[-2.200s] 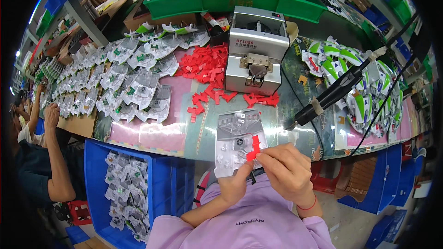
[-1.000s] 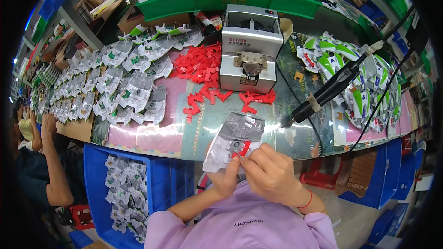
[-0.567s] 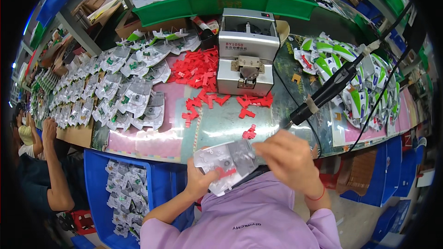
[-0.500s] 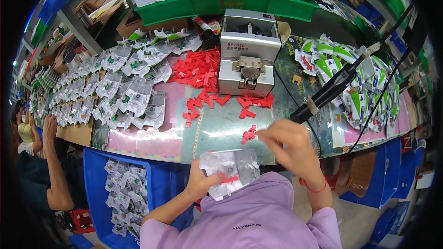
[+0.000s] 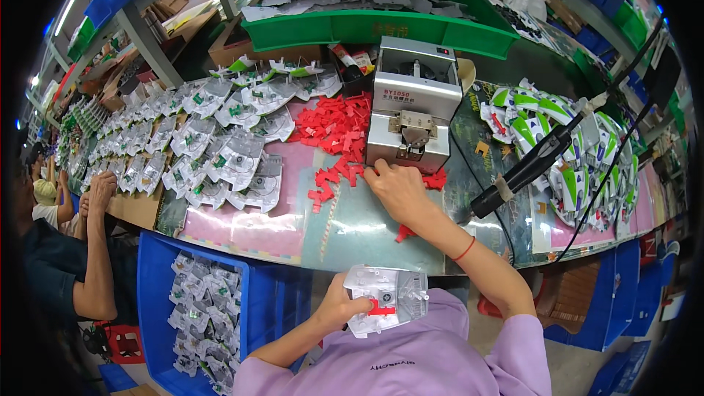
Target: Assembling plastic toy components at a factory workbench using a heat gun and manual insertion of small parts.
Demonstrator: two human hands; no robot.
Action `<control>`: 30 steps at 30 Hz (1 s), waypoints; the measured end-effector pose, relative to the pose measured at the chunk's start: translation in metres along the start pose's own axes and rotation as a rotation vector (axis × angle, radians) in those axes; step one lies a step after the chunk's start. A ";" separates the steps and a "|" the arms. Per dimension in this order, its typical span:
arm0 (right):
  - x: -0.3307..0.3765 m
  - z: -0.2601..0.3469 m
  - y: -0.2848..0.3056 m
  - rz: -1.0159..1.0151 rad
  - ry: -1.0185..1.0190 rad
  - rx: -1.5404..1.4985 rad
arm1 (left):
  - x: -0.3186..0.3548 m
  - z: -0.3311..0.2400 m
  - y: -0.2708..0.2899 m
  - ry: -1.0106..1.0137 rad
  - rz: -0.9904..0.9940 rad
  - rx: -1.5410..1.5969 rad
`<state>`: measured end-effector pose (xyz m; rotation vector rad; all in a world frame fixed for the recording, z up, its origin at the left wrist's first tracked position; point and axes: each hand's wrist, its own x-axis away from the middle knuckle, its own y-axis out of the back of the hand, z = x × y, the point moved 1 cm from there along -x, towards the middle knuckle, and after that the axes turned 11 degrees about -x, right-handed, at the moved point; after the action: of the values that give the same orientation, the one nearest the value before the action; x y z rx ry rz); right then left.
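Observation:
My left hand (image 5: 339, 306) grips a white and clear plastic housing (image 5: 408, 295) by its left side, low in front of my body. A red plastic piece (image 5: 383, 309) lies on that housing, with my thumb against its end. My right hand (image 5: 400, 189) is stretched out over the table, its fingers curled down at the front foot of a silver screw feeder (image 5: 411, 114). Loose red pieces (image 5: 334, 126) are heaped just left of the feeder, close to those fingertips. Whatever the right fingers pinch is hidden.
Rows of similar housings (image 5: 238, 158) cover the table's left. At right, a black electric screwdriver (image 5: 524, 165) slants before a pile of green-white shells (image 5: 579, 143). A green tray (image 5: 330, 33) holds grey parts behind. A blue bin (image 5: 271, 301) stands below left; a co-worker's arm (image 5: 99, 264) is beyond.
My right hand has moved forward and left, from near the table's front edge to the feeder's foot. The left hand's housing has turned more level. The view has shifted slightly.

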<state>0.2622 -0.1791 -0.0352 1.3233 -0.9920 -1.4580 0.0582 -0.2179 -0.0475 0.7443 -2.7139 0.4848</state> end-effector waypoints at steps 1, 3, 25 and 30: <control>0.001 -0.001 0.002 -0.040 0.011 -0.063 | 0.000 -0.001 0.000 -0.002 -0.005 0.006; 0.004 -0.004 0.010 -0.076 0.025 -0.125 | -0.001 -0.006 0.002 0.011 -0.009 0.005; 0.086 0.024 0.111 0.115 0.218 -1.047 | -0.016 -0.056 -0.022 0.199 0.459 0.014; 0.086 0.022 0.110 0.156 0.249 -1.099 | -0.014 -0.061 -0.029 0.198 0.472 -0.038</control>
<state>0.2501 -0.2915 0.0495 0.5594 -0.0381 -1.3321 0.0966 -0.2115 0.0096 0.0298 -2.6880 0.5694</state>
